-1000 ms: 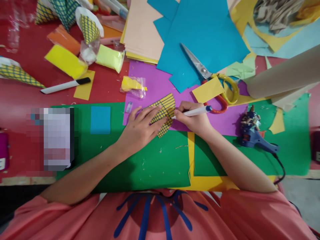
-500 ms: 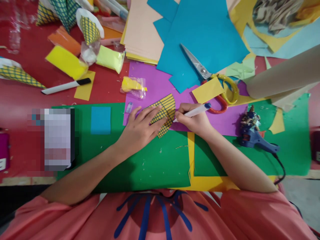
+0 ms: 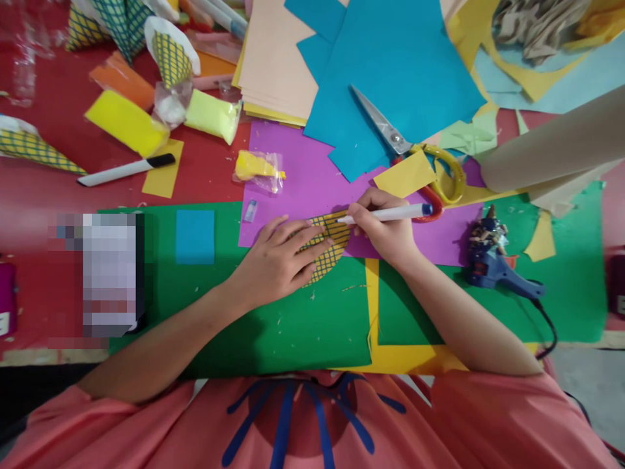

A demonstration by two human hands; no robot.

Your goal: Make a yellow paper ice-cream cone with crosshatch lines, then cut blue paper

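A yellow paper piece [image 3: 330, 242] with a black drawn grid lies where the purple sheet [image 3: 303, 176] meets the green sheet [image 3: 273, 312]. My left hand [image 3: 276, 264] lies flat on it, fingers spread, pressing it down. My right hand [image 3: 383, 228] is closed round a white marker [image 3: 390, 213], whose tip touches the upper edge of the gridded piece. The left fingers cover part of the piece.
Scissors [image 3: 415, 156] with red and yellow handles lie on blue paper [image 3: 390, 71] behind the hands. A blue glue gun [image 3: 493, 264] rests at the right, cord trailing. Another marker [image 3: 127, 169], yellow clay packets [image 3: 127, 120], patterned cones [image 3: 170, 55] and a small blue square [image 3: 195, 236] sit left.
The gridded piece has been turned and shifted toward me under my left hand. My right hand has lifted its marker tip from the piece's right side to its upper edge.
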